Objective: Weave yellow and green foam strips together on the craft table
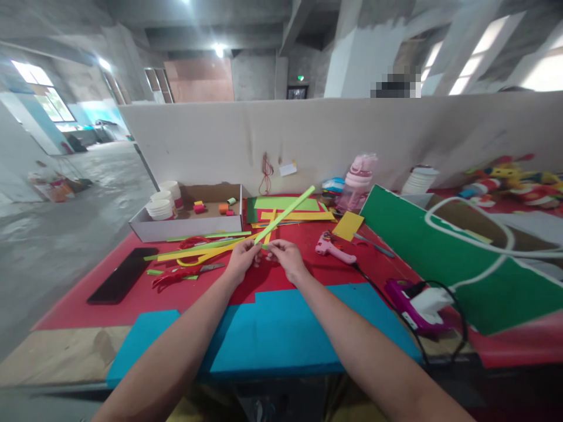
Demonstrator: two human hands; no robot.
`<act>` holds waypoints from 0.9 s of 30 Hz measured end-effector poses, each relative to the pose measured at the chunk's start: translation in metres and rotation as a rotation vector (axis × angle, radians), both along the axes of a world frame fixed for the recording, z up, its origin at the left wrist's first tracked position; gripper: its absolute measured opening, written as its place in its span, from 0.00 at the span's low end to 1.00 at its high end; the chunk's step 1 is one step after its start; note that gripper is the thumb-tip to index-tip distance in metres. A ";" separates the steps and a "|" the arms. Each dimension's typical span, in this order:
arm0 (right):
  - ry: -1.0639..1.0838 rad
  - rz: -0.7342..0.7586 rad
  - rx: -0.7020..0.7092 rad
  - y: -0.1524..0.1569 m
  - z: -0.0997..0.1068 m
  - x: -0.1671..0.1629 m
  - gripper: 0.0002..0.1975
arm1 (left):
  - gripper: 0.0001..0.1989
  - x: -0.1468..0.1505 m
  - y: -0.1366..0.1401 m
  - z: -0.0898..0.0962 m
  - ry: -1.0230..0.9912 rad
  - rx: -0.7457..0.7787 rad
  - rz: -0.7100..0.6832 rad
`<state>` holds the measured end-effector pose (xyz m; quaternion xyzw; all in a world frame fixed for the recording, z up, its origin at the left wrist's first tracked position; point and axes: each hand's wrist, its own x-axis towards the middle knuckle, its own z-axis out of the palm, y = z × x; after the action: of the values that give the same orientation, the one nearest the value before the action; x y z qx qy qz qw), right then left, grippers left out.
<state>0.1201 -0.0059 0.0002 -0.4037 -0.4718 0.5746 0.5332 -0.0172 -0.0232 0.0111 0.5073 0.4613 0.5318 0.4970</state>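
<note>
My left hand (243,258) and my right hand (285,258) are close together over the red table cover (237,287). Both have fingers and thumb pinched on the lower end of a light green paper strip (288,212), which slants up to the right. Yellow paper strips (211,253) lie left of my left hand, above red-handled scissors (178,275). To the right of my right hand rests a pink glue gun (335,251), its cord running toward the table's front. How the strip's end is folded between my fingertips is too small to tell.
A box (187,225) with white cups and small paper rolls stands back left. A black phone (118,275) lies at left, blue sheets (303,328) in front. At right are a purple power strip (417,310), a green board (440,252) and a pink bottle (355,181).
</note>
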 end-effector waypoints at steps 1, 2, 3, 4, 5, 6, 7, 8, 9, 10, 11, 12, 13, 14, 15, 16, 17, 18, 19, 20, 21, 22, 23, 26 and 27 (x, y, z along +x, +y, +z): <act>0.035 0.016 -0.020 0.001 -0.001 0.000 0.15 | 0.17 0.000 0.000 0.000 -0.041 -0.011 -0.010; 0.065 0.036 -0.036 0.001 -0.001 0.000 0.15 | 0.17 -0.001 0.000 0.000 -0.076 -0.028 -0.011; 0.090 0.052 -0.048 0.002 -0.002 0.001 0.16 | 0.18 -0.001 0.001 0.000 -0.101 -0.048 -0.006; 0.105 0.060 -0.059 0.003 -0.003 0.001 0.16 | 0.18 -0.001 0.002 -0.001 -0.116 -0.066 0.001; 0.114 0.062 -0.068 0.003 -0.004 0.001 0.16 | 0.17 -0.001 0.002 -0.002 -0.122 -0.078 0.007; 0.121 0.061 -0.075 0.003 -0.004 0.001 0.16 | 0.17 -0.001 0.003 -0.003 -0.123 -0.081 0.008; 0.129 0.063 -0.080 0.004 -0.004 0.001 0.17 | 0.16 -0.001 0.003 -0.004 -0.124 -0.076 0.005; 0.137 0.068 -0.083 0.004 -0.004 0.002 0.16 | 0.14 -0.001 0.004 -0.004 -0.127 -0.065 -0.002; 0.143 0.081 -0.084 0.004 -0.003 0.002 0.16 | 0.13 -0.001 0.004 -0.005 -0.130 -0.053 -0.011; 0.148 0.100 -0.080 0.003 -0.003 0.002 0.16 | 0.13 -0.002 0.004 -0.005 -0.132 -0.043 -0.020; 0.151 0.116 -0.074 0.003 -0.002 0.003 0.16 | 0.12 -0.002 0.004 -0.005 -0.132 -0.033 -0.031; 0.151 0.124 -0.070 0.003 0.000 0.003 0.17 | 0.12 -0.002 0.004 -0.005 -0.131 -0.024 -0.040; 0.151 0.125 -0.067 0.002 0.001 0.003 0.17 | 0.12 -0.002 0.003 -0.004 -0.131 -0.023 -0.041; 0.153 0.123 -0.068 0.002 0.001 0.003 0.18 | 0.13 -0.001 0.003 -0.004 -0.136 -0.029 -0.034; 0.161 0.119 -0.072 0.001 0.002 0.003 0.18 | 0.13 -0.001 0.002 -0.003 -0.145 -0.040 -0.016; 0.176 0.113 -0.077 0.001 0.002 0.003 0.19 | 0.14 -0.001 0.002 -0.002 -0.159 -0.048 0.006; 0.195 0.110 -0.082 0.001 0.002 0.003 0.19 | 0.15 0.000 0.001 -0.001 -0.173 -0.054 0.026; 0.214 0.112 -0.087 0.001 0.002 0.003 0.19 | 0.15 0.000 0.001 -0.001 -0.184 -0.054 0.039; 0.230 0.116 -0.091 0.001 0.002 0.003 0.19 | 0.16 0.000 0.001 0.000 -0.188 -0.049 0.040; 0.240 0.121 -0.096 0.001 0.001 0.003 0.19 | 0.15 0.000 0.000 0.000 -0.188 -0.041 0.032; 0.243 0.128 -0.103 0.001 0.001 0.003 0.19 | 0.15 0.000 0.000 0.000 -0.186 -0.035 0.018; 0.243 0.136 -0.111 0.001 0.000 0.004 0.19 | 0.15 -0.001 0.001 0.000 -0.185 -0.033 -0.001; 0.243 0.140 -0.118 0.002 -0.001 0.003 0.19 | 0.15 -0.002 0.001 -0.001 -0.182 -0.031 -0.018; 0.241 0.120 -0.121 0.003 -0.002 0.003 0.18 | 0.15 -0.004 0.002 -0.003 -0.181 -0.022 -0.061; 0.239 0.110 -0.116 0.004 -0.002 0.003 0.18 | 0.15 -0.004 0.003 -0.004 -0.188 -0.016 -0.064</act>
<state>0.1227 -0.0021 -0.0020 -0.3361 -0.3922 0.6732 0.5292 -0.0211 -0.0205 0.0076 0.4655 0.4004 0.5573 0.5589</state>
